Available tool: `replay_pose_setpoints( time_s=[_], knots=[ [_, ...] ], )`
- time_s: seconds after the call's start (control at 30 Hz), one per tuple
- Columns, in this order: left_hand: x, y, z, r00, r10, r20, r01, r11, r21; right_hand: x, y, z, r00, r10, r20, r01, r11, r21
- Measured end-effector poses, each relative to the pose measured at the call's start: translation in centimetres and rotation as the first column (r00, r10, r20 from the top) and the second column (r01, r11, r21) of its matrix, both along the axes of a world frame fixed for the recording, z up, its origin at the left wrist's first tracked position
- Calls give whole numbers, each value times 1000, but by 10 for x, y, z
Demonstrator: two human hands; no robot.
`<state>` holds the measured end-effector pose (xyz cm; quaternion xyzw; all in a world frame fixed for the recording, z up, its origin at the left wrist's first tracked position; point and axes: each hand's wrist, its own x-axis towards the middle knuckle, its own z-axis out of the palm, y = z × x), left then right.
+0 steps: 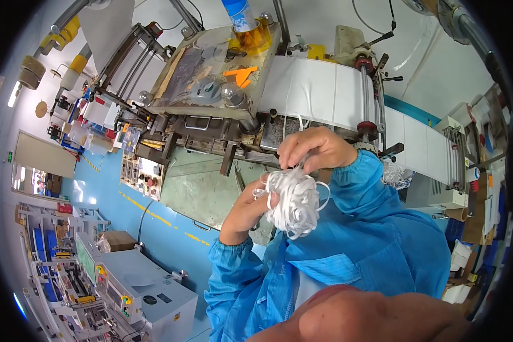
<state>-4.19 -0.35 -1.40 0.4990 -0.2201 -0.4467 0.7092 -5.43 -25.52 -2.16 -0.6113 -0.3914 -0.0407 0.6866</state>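
Tangled white band bundle (293,199) cradled in left hand (251,208), fingers curled under. Right hand (313,149) directly above, fingertips pinching strand at top (loops dangle right), machine (211,85) beyond.

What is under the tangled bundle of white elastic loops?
The left hand cups the white loop bundle from below; its palm is covered. The right hand pinches strands above.
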Motion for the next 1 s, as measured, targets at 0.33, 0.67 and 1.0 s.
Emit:
replay_pose_setpoints(
  time_s=[0.33,0.67,1.0],
  knots=[
    [-15,-36,-5,881,461,104,-454,887,-91,-2,14,11,959,-164,232,218,947,-234],
    [-15,-12,30,977,50,-207,-115,943,-312,-9,14,-5,947,-214,-240,264,943,201],
    [-31,0,28,735,503,454,-585,810,50,-2,25,-5,957,-283,-58,287,955,78]
  ],
)
